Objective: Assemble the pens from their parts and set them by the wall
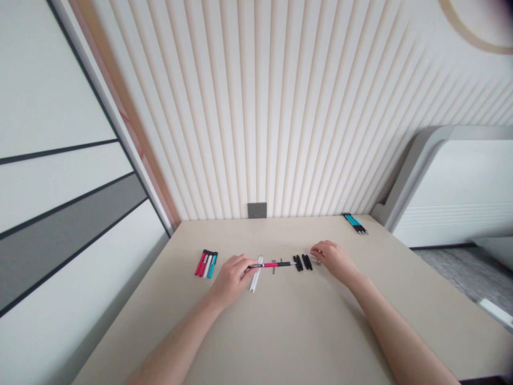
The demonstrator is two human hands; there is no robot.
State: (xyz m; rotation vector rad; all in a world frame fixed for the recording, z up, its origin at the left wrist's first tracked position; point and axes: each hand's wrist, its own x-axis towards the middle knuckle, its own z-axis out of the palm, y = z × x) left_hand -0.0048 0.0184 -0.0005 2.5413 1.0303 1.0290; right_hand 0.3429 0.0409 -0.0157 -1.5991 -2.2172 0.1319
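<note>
The left hand (231,278) pinches the near end of a slim pink-and-black plastic pen (273,264), held low over the beige surface (280,331), above white plastic tubes (255,279). The right hand (334,260) rests curled beside short black pen caps (303,262). I cannot tell its grip.

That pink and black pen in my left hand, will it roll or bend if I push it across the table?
Probably stiff: the pen runs straight from the left hand. Likely light, pinched by fingertips alone. Its slim round barrel may roll on the smooth table.
</note>
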